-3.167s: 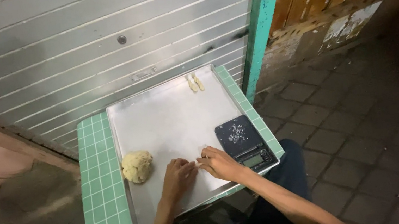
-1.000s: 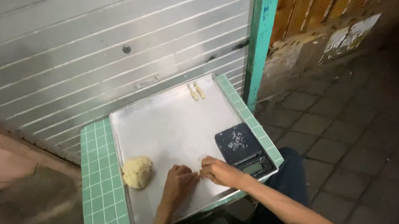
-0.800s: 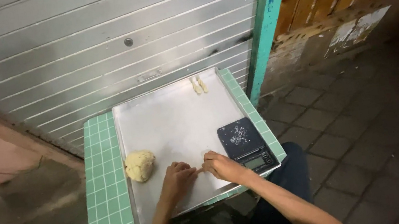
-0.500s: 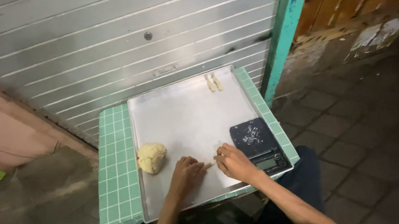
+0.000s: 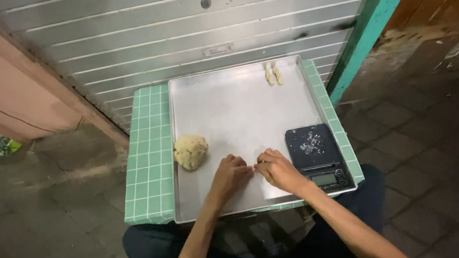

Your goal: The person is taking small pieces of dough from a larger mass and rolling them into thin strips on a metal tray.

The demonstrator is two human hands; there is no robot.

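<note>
Left hand [image 5: 230, 174] and right hand [image 5: 275, 169] on tray [image 5: 226, 105], fingers curled together over small dough piece, hidden. Dough lump [image 5: 191, 150] near left hand: likely soft, light, sticky; pinch gently from edge.

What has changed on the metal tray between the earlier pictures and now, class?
Little has changed. The left hand and right hand stay close together, fingertips meeting on the silver metal tray. The pale dough lump, black digital scale and two small dough pieces have not moved; only the camera view shifted.
</note>
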